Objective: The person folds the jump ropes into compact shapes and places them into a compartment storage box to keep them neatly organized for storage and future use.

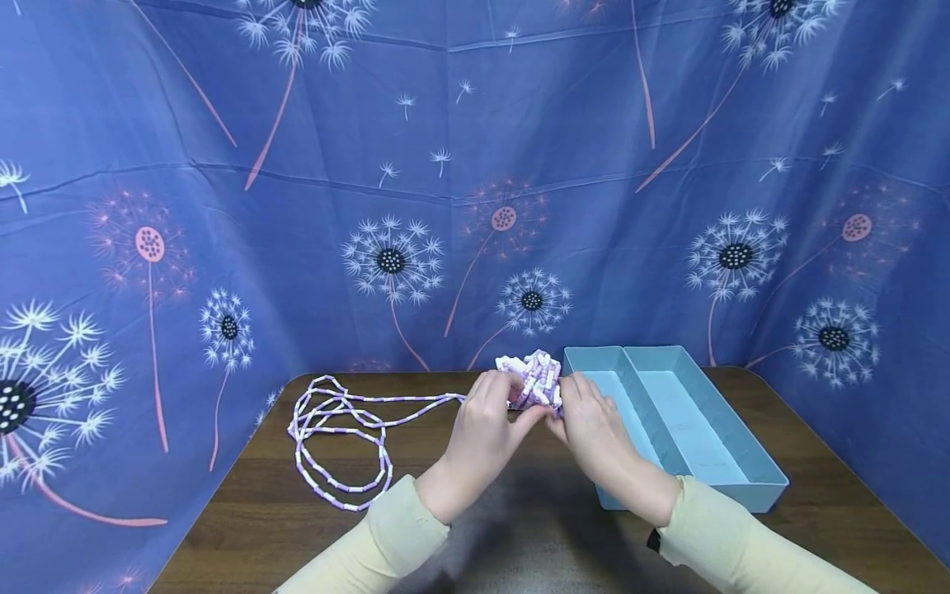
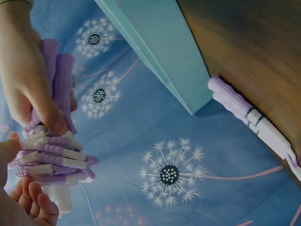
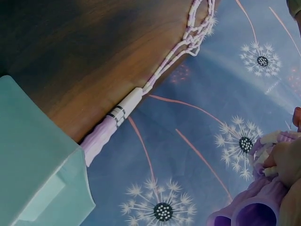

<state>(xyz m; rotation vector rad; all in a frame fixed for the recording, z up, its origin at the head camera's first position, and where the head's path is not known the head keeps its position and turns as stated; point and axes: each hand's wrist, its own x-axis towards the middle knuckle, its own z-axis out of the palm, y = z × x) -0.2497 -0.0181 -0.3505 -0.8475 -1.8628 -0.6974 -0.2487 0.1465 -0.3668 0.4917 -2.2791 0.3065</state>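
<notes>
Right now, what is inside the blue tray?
Both compartments of the blue tray look bare in the head view. The right hand and bundled jump rope cover its near-left corner, so that part stays unseen.

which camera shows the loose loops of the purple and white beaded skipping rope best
The head view: the purple and white beaded skipping rope's loose loops lie whole on the brown wooden table. The right wrist view catches only their far end; the left wrist view shows none.
</notes>
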